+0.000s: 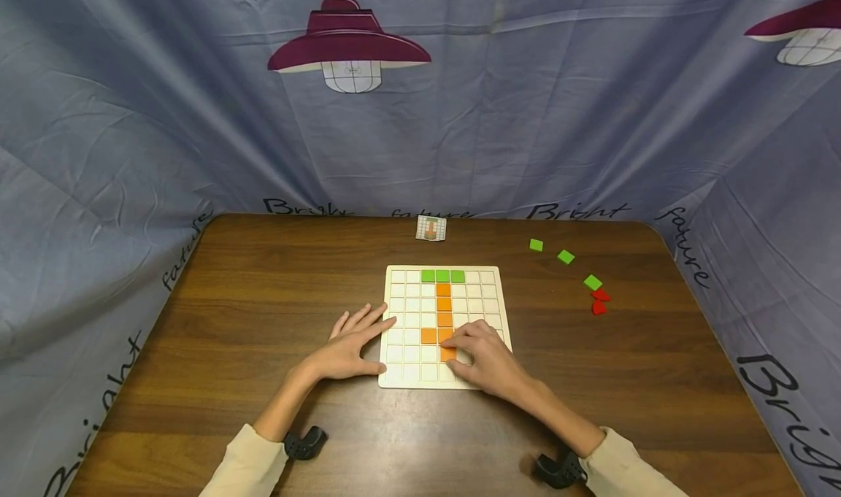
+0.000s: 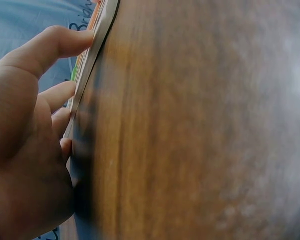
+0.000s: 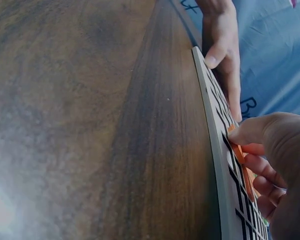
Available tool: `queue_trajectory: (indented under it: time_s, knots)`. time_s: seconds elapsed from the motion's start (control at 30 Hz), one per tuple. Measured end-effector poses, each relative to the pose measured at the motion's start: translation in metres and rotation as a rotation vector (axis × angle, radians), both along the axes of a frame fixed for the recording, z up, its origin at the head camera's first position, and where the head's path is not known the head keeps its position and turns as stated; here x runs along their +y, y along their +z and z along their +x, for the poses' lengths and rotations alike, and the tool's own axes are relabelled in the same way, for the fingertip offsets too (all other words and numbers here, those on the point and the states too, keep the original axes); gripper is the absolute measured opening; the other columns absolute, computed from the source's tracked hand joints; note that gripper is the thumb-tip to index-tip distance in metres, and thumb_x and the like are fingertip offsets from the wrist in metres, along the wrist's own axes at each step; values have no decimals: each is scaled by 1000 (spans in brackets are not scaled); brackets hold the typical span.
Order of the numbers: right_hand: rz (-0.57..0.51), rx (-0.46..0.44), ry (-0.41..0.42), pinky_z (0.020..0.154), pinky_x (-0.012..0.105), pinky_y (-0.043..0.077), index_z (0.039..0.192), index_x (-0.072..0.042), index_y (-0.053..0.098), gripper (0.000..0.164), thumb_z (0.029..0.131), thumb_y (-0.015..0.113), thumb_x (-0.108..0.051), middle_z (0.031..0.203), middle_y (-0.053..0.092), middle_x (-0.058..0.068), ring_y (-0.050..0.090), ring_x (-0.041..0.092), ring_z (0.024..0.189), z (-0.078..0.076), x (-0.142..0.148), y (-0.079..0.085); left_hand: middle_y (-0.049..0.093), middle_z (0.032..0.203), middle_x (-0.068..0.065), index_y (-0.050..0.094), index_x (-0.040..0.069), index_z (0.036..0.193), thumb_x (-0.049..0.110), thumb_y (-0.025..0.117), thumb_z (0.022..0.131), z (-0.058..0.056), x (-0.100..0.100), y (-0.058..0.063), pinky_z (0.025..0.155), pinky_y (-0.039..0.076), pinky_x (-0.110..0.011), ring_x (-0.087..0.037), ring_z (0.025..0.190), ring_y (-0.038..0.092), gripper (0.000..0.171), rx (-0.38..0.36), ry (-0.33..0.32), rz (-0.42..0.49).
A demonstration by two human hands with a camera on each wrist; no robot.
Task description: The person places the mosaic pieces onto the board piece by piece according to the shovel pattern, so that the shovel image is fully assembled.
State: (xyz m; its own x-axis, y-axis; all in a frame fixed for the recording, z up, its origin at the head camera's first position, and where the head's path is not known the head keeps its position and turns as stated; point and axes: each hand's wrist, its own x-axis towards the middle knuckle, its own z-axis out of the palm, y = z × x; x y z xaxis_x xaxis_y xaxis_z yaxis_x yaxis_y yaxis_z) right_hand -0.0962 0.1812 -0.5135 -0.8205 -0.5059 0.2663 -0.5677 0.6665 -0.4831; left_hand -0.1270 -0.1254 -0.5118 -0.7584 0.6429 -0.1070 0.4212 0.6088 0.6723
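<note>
A white gridded board (image 1: 410, 373) lies on the wooden table. Three green tiles (image 1: 443, 276) fill part of its far row, and a column of orange tiles (image 1: 444, 304) runs down from the middle one. One more orange tile (image 1: 429, 336) sits left of that column. My right hand (image 1: 486, 358) pinches an orange tile (image 1: 448, 355) at the column's near end, thumb on its near side; its fingers hide the squares to the right. With fingers spread, my left hand (image 1: 348, 347) rests along the board's left edge, fingertips and thumb touching it.
Loose green tiles (image 1: 566, 257) and red pieces (image 1: 598, 307) lie on the table to the right. A small patterned card (image 1: 431, 228) is at the table's far edge. Black wrist devices (image 1: 305, 444) are by both forearms. Blue-grey printed cloth (image 1: 525, 117) hangs around the table.
</note>
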Motion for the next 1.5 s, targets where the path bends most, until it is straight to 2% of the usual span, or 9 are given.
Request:
queue_trajectory:
  time_s: [0.27,0.87,1.13,1.33,1.5]
  knots:
    - [1,-23,11,89,41,43,105,-13,79,23,82,78,-15,102,66,-5,52,17,99,-3,-1,0,15,166,-8,35,15,157,32,73,85,-1,0,-1,113,-6,-62,-35,151,3,83,13,-2,-9]
    - [-61,-25,-24,87,39,43,100,-14,79,19,81,81,-17,99,68,-7,54,15,96,-4,2,-2,15,166,-7,35,15,157,33,73,85,-1,1,0,113,-6,-62,-35,151,3,83,4,0,-12]
    - [-145,-60,-118,87,44,43,100,-10,79,20,80,82,-11,100,69,-2,54,18,97,-15,25,4,15,166,-8,35,14,157,31,73,84,0,2,2,113,-6,-61,-35,151,4,84,-7,8,-8]
    - [-181,-46,-229,89,49,46,105,-7,78,22,83,80,-9,105,72,5,59,28,101,-31,58,7,15,166,-8,35,14,157,31,73,84,0,2,1,113,-6,-61,-35,151,3,84,-4,9,-5]
    - [-218,-90,-343,94,54,44,113,-6,76,27,87,77,-11,114,70,11,59,34,110,-44,87,8,16,166,-8,36,14,157,31,73,84,1,1,0,113,-6,-62,-36,151,4,83,0,7,-2]
